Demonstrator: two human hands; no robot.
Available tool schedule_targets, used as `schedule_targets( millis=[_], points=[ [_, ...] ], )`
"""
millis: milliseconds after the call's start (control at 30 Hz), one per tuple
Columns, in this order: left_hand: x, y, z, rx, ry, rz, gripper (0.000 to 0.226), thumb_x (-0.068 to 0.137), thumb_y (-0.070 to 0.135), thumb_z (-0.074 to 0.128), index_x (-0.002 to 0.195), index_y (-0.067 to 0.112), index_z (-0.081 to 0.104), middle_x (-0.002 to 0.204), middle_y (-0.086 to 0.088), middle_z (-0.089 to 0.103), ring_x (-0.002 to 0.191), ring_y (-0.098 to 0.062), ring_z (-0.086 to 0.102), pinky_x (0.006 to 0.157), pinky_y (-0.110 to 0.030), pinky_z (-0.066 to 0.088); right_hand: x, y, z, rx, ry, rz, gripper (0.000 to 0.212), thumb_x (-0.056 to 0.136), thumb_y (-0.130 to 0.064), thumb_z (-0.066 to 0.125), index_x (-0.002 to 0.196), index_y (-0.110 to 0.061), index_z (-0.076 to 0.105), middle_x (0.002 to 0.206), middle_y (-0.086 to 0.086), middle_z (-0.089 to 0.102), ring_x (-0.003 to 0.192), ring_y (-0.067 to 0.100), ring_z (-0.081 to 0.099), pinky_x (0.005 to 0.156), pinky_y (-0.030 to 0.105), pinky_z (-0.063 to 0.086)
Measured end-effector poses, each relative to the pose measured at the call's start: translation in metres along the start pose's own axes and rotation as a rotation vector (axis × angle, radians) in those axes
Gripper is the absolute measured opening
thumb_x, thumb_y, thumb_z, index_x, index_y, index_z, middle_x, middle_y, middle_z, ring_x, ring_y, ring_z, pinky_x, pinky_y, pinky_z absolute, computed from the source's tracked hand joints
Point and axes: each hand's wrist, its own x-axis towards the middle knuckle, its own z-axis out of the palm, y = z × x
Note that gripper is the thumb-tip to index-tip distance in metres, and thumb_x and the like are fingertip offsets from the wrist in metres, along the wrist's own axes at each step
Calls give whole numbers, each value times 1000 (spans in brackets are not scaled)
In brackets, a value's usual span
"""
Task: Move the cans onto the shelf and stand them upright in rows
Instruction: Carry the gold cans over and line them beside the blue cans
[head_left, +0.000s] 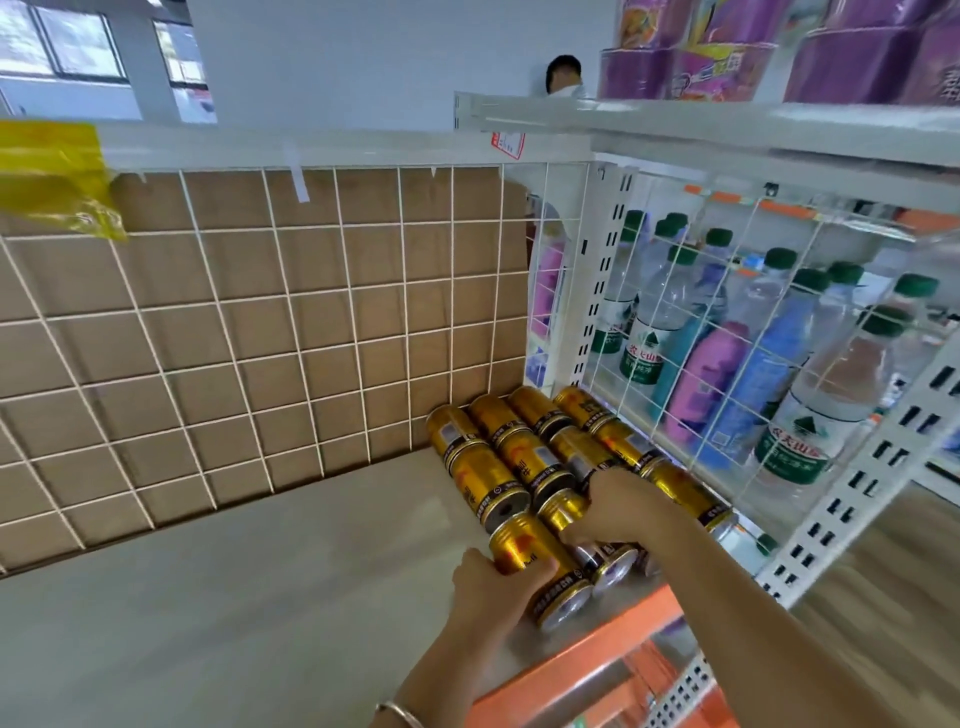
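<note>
Gold cans (524, 457), glossy metal cylinders with black bands, packed in rows at the right end of the grey shelf (260, 571), round ends toward its orange front edge; left hand (493, 584) gripping the frontmost can (519, 551) of the left row; right hand (623, 504) clasping the neighbouring can (563, 512); beyond the white wire grid (698, 332), green-capped plastic bottles (647, 338).

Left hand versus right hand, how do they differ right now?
The left hand grips the nearest gold can; the right hand curls over the gold can beside it, farther back. The left wrist wears a silver bangle; the right wrist is bare. Both hold gold cans on the shelf.
</note>
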Motion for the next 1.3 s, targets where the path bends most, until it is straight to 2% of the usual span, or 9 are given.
schedule_targets(
  millis=[133,267,367,467,667,900,1033,1167,1300],
  points=[
    [-9,-4,-1,-11,9,-19,68,68,39,80,114,9,41,107,-9,54,96,-20,59,66,-23,48,-1,-4,-7,-38,-104,-22,53,68,-39,76,111,-13,58,99,4,63,94,23,64,86,34,53],
    [-11,-1,-8,-256,-54,-61,61,71,24,80,117,3,45,102,-12,58,88,-20,61,61,-25,50,-4,-5,1,-106,-88,-31,46,68,-38,74,105,-14,60,90,1,60,92,22,63,87,35,53],
    [-17,6,-17,-428,-84,-132,32,76,12,77,96,-4,58,84,-13,61,70,-18,60,47,-22,47,-7,-6,9,-145,-28,-33,43,70,-41,71,101,-15,58,85,-2,56,91,21,62,87,35,52],
    [-18,3,-24,-489,-129,-131,19,78,8,73,87,-5,62,83,-13,65,72,-19,61,57,-26,50,-7,-4,11,-30,-36,-43,31,70,-43,68,81,-18,55,76,-4,55,76,16,59,74,29,51],
    [-15,-5,-40,-528,-155,-82,70,60,20,83,118,2,48,111,-16,62,101,-30,62,93,-47,50,-11,-9,12,319,-177,-56,17,74,-32,66,69,-19,56,64,-7,57,63,10,53,59,23,40],
    [-11,-12,-44,-545,-112,-62,57,77,21,76,122,7,44,115,-17,61,100,-32,64,86,-46,54,-9,-15,32,622,-220,-40,10,82,-25,57,85,-16,55,83,3,58,75,16,56,67,28,42],
    [-8,-14,-43,-458,-86,-61,58,79,30,73,126,10,43,116,-13,61,99,-28,64,89,-45,54,-5,-8,44,727,-330,-42,65,87,-35,61,141,-23,28,129,3,53,111,18,54,94,34,41],
    [-5,-17,-44,-436,-96,-43,64,75,33,76,127,7,48,112,-12,66,97,-28,67,91,-47,53,-4,-5,48,742,-290,-36,70,88,-33,53,147,-29,16,132,2,44,116,20,46,99,39,36],
    [-4,-21,-45,-400,-102,-42,60,74,34,77,121,2,56,107,-12,69,95,-26,69,92,-44,53,-6,-8,49,658,-186,4,87,68,-47,56,145,-33,17,139,6,36,125,27,40,106,49,34]
  ],
)
